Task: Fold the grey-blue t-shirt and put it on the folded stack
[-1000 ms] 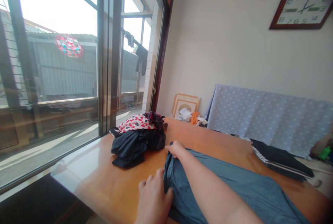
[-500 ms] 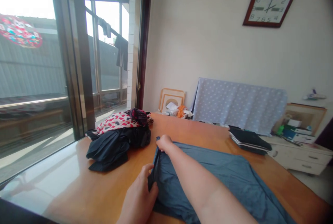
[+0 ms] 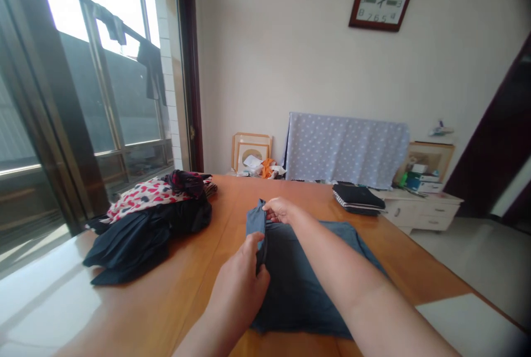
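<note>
A blue-grey garment (image 3: 302, 274) lies spread on the wooden table in front of me; its exact kind does not show. My left hand (image 3: 243, 277) is closed on its left edge, thumb and fingers pinching the cloth. Farther up the same edge, my right hand (image 3: 279, 210) pinches the far left corner. Between the two hands a strip of the cloth is lifted and turned over to the left. My right forearm crosses above the garment and hides part of it.
To the left lies a heap of dark clothes (image 3: 136, 238) with a heart-print cloth (image 3: 143, 197) on top. A folded dark stack (image 3: 359, 199) sits at the table's (image 3: 232, 194) far right. Beyond stand a draped polka-dot cloth (image 3: 346, 150) and a white cabinet (image 3: 423, 210).
My hands have raised the garment's left edge and drawn it a little to the right, turning a strip over. The view has swung to the right.
</note>
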Available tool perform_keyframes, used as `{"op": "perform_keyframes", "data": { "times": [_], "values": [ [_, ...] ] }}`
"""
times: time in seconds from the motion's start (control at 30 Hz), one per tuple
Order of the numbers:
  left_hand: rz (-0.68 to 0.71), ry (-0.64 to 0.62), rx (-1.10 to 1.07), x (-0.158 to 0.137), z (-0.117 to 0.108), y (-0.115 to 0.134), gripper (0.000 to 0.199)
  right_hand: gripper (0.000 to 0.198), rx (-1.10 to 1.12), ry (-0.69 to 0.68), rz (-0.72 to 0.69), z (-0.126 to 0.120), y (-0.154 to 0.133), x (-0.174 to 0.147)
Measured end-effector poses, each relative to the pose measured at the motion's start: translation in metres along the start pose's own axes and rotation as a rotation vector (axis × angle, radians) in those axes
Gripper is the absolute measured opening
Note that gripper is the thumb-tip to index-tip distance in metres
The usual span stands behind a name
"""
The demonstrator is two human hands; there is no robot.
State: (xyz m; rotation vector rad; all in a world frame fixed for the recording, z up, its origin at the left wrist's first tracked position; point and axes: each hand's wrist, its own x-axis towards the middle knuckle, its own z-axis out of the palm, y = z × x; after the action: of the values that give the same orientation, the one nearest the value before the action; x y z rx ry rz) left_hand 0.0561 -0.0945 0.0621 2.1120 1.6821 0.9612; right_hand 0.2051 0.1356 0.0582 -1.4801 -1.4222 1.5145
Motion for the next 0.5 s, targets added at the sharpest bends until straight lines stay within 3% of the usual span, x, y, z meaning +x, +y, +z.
{"op": "perform_keyframes", "data": {
  "times": [0.27,0.5],
  "values": [
    [0.122,-0.186,0.072,0.013,0.043,0.061,0.063,0.008,0.109,0.090,0.011,-0.064,0.036,-0.025],
    [0.233,-0.275,0.087,0.019,0.090,0.083,0.062,0.008,0.138,0.181,0.011,-0.093,0.066,-0.040]
  ]
}}
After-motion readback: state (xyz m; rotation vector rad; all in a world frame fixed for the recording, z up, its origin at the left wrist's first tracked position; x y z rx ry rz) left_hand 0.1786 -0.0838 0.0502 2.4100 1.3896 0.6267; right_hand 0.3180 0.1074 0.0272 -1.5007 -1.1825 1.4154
